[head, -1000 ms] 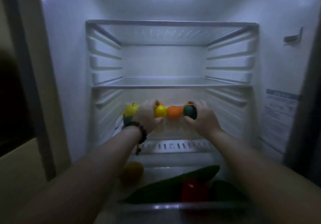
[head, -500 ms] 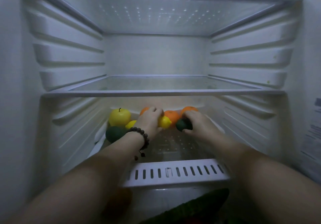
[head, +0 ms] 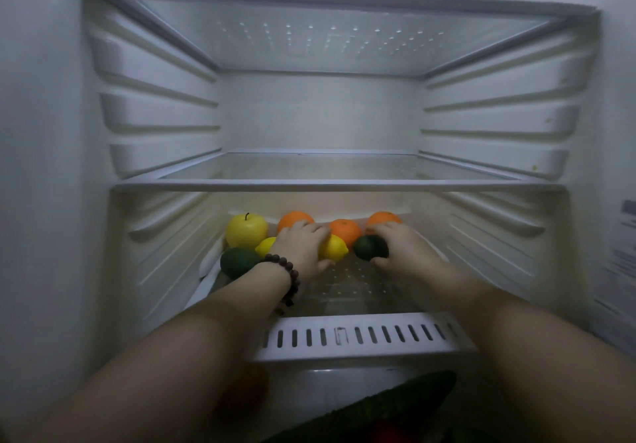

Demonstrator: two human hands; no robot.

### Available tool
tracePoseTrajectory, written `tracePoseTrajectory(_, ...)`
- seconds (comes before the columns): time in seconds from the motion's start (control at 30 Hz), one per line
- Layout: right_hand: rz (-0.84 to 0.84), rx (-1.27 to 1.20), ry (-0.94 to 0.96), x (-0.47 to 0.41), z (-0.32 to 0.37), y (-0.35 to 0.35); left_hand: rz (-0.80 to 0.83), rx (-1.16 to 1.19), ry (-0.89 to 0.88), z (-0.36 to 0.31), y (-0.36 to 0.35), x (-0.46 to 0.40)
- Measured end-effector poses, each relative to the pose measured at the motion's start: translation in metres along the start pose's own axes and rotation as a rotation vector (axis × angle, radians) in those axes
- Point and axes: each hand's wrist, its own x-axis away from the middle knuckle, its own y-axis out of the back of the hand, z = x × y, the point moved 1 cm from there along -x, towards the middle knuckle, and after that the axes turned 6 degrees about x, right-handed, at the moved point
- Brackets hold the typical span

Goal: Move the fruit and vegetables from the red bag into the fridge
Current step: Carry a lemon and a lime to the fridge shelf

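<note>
White fridge interior (head: 62,167); yellow apple (head: 246,232), two yellow lemons (head: 335,248), three oranges (head: 346,231), two dark green fruits (head: 370,247), brown beaded bracelet (head: 292,275).

Two bare forearms reaching forward, left hand (head: 303,246) fingers curled downward, right hand (head: 401,251) curled likewise, knuckles up

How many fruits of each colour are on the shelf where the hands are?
Orange: 3
Yellow: 3, an apple, a lemon in the left hand, and another lemon
Dark green: 2, one in the right hand
Total: 8
</note>
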Motion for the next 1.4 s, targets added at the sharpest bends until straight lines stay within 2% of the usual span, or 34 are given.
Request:
tracePoseTrajectory(0.17, 0.074, -0.03, 0.004, 0.023, 0.008, 0.021, 0.086, -0.058, 0.01, -0.001, 0.019, 0.021)
tracePoseTrajectory(0.33, 0.095, -0.009, -0.013, 0.065, 0.026, 0.04, 0.101, -0.077, 0.066, -0.018, 0.047, 0.064)
tracePoseTrajectory(0.47, 0.079, 0.001, -0.043, 0.106, 0.044, 0.053, 0.066, -0.121, 0.06, -0.043, 0.076, 0.111)
tracePoseTrajectory(0.6, 0.102, -0.083, -0.072, 0.159, 0.059, 0.07, 0.056, -0.057, 0.037, -0.06, 0.102, 0.163)
tracePoseTrajectory(0.7, 0.068, -0.042, -0.055, 0.201, 0.075, 0.084, 0.021, -0.094, 0.029, -0.068, 0.112, 0.203)
tracePoseTrajectory(0.8, 0.063, -0.005, -0.077, 0.247, 0.098, 0.096, -0.057, -0.049, 0.008, -0.081, 0.117, 0.246)
tracePoseTrajectory(0.87, 0.104, 0.034, -0.129, 0.282, 0.113, 0.101, -0.055, -0.004, 0.011, -0.091, 0.117, 0.274)
tracePoseTrajectory(1.0, 0.1, 0.089, -0.118, 0.346, 0.131, 0.104, -0.031, 0.058, 0.012, -0.116, 0.115, 0.326)
tracePoseTrajectory(1.4, -0.023, 0.198, -0.25, 0.502, 0.121, 0.144, -0.029, 0.257, -0.182, -0.223, 0.11, 0.418)
